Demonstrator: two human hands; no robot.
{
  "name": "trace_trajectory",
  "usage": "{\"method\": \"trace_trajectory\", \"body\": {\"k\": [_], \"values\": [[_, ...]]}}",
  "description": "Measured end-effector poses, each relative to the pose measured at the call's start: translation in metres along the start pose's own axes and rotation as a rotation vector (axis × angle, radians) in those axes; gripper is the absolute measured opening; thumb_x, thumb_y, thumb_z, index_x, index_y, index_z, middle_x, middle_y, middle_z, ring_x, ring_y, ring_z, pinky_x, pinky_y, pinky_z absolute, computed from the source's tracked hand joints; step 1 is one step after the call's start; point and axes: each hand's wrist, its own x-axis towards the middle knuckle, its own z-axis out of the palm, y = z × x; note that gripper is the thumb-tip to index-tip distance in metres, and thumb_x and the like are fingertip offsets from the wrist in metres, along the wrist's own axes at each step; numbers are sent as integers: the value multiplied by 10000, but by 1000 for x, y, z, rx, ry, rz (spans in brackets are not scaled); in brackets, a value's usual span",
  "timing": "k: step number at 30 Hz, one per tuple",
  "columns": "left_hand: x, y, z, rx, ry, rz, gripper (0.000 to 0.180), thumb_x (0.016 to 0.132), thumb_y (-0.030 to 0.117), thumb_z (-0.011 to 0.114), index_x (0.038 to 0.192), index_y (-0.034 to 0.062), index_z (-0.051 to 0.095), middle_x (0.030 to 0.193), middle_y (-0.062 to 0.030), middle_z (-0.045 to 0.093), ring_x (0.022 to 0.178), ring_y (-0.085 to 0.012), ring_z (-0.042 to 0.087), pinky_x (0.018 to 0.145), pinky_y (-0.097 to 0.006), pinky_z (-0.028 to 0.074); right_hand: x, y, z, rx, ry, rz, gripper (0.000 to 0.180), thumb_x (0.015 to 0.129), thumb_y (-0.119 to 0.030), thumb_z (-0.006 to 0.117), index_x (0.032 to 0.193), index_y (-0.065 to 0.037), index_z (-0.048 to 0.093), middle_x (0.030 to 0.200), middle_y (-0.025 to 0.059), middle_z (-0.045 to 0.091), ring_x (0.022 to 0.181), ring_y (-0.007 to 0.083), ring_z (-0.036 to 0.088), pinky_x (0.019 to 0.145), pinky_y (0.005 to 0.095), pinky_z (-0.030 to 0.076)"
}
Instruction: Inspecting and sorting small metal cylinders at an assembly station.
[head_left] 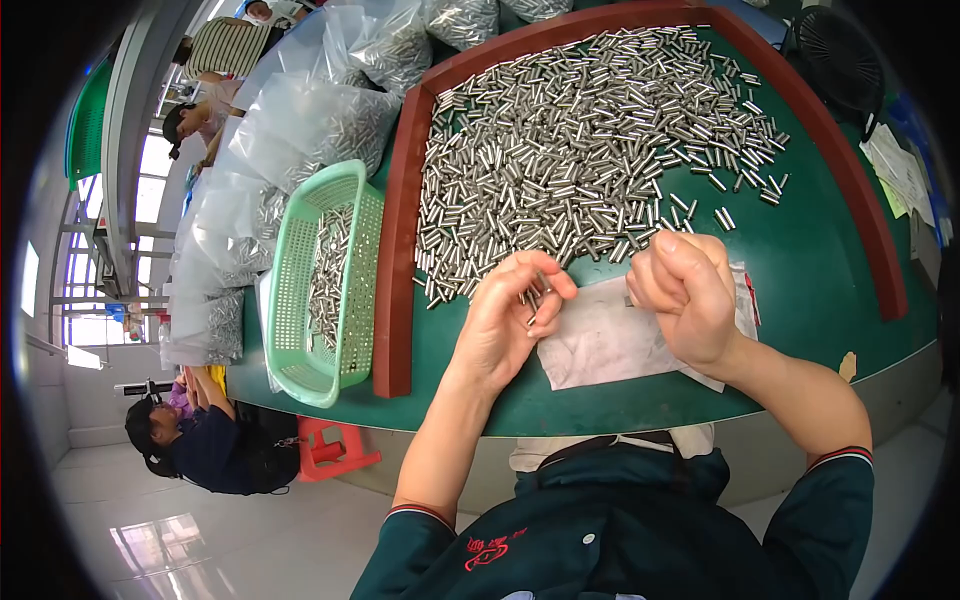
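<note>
My left hand (508,315) is curled over the near edge of a large pile of short, shiny metal pins (560,150). A few loose pins (533,303) show between its bent fingers and thumb. To its right, my right hand (690,295) is closed in a fist, thumb on top, above a stained white cloth (595,350). Whatever the fist holds is hidden, apart from a small greyish edge by the fingertips. The cloth lies flat on the green tabletop (480,405) in front of me.
A red-brown raised border (395,290) surrounds the pile on three sides. Left of it stands a light green basket (362,285) with more pins. Clear bags (310,125) of metal parts line the left. A black fan (838,60) and papers (895,170) sit right. Several people work left.
</note>
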Motion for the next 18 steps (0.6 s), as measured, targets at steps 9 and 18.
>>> {"method": "trace_trajectory", "body": {"k": [9,18], "values": [[6,-15,7,1326,348,552,97,696,75,660,734,14,595,462,20,360,409,-55,321,386,-220,267,-1,2,0,6,-12,-5,387,854,-164,369,495,-94,239,431,-32,251,417,58,189,415,237,176],[11,-20,12,1607,369,627,95,669,85,652,711,25,592,427,-42,394,369,-169,407,374,-306,320,-3,0,0,27,-18,-19,376,852,-146,400,506,-63,280,468,-42,277,442,44,219,416,230,186]]}}
